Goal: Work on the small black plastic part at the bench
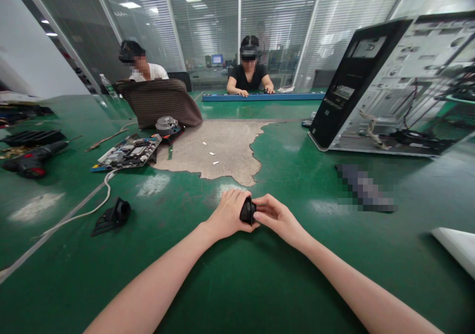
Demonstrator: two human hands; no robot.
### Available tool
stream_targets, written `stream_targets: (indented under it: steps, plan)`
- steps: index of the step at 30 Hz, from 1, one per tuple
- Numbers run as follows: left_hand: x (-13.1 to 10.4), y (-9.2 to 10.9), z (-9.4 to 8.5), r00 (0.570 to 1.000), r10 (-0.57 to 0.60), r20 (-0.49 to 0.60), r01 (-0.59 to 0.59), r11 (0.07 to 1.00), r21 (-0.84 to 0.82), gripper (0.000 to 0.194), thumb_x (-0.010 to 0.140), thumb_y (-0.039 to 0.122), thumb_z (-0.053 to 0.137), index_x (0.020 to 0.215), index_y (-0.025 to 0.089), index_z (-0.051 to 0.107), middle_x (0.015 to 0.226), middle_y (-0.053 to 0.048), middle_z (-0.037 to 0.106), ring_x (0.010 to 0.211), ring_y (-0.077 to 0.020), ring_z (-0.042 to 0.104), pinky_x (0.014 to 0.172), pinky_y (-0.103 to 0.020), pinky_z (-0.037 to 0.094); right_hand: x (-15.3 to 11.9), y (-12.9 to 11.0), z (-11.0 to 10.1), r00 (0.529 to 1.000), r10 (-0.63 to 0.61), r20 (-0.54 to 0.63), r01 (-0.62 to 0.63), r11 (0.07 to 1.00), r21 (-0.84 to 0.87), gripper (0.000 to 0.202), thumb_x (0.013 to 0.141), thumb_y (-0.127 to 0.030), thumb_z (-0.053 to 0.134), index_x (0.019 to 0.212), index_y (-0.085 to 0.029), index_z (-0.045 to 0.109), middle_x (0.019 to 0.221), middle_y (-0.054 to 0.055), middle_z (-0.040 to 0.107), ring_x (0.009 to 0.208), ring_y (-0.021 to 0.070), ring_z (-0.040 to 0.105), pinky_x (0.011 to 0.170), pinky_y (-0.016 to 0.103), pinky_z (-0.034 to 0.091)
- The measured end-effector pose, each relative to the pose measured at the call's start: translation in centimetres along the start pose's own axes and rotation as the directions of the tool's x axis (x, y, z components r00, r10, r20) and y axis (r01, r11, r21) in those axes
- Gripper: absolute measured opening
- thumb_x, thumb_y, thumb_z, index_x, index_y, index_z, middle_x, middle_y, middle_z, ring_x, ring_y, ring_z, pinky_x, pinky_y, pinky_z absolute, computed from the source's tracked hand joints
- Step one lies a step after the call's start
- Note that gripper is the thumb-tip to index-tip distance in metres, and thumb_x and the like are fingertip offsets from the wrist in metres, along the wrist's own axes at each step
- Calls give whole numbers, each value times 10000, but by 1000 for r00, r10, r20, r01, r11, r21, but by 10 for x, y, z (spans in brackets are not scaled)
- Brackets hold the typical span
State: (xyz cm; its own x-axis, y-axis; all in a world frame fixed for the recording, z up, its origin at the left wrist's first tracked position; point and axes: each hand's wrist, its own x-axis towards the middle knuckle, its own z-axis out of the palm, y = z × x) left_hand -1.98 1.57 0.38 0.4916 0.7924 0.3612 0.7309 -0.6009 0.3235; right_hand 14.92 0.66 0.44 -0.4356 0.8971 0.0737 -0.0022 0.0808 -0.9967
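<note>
Between my hands, just above the green table, is a small black plastic part (246,211) with a rounded, knob-like end facing right. My left hand (230,212) is wrapped round its body from the left. The thumb and fingers of my right hand (273,216) pinch the end on the right side. Most of the part is hidden by my left hand, so its exact kind cannot be made out. A black angled plastic piece with a round opening (113,216) lies on the table to the left, apart from both hands.
An opened computer case (356,86) stands at the right. Further left are a circuit board (128,152), a fan-like cooler (167,125), a power drill (35,160) and a white cable (106,188). Two people sit across the table (178,274), one behind a blue bar (260,97).
</note>
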Motion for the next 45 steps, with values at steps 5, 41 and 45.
stream_targets:
  steps: [5, 41, 45]
  plan:
    - [1, 3, -4, 1000, -8, 22, 9, 999, -46, 673, 543, 472, 660, 1094, 197, 390, 952, -61, 498, 876, -244, 438, 764, -368, 329, 4, 3, 1, 998, -13, -54, 11, 1000, -29, 220, 718, -294, 597, 891, -203, 496, 866, 10, 573, 833, 149, 587, 784, 318, 487]
    - [3, 13, -1, 982, -177, -65, 173, 983, -68, 285, 903, 273, 175, 939, 203, 449, 880, -16, 552, 809, -172, 463, 734, -326, 330, 3, 3, 2, 999, -19, -39, 19, 1000, 6, 156, 723, -254, 589, 839, -211, 494, 861, -8, 557, 835, 127, 576, 797, 297, 470]
    - [4, 13, -1, 980, -186, -67, 181, 981, -75, 298, 907, 275, 176, 991, 213, 455, 918, -14, 566, 831, -174, 469, 741, -327, 326, 5, 3, 4, 997, -12, -75, 8, 999, -47, 189, 739, -263, 572, 901, -212, 489, 894, 9, 560, 839, 137, 574, 797, 311, 472]
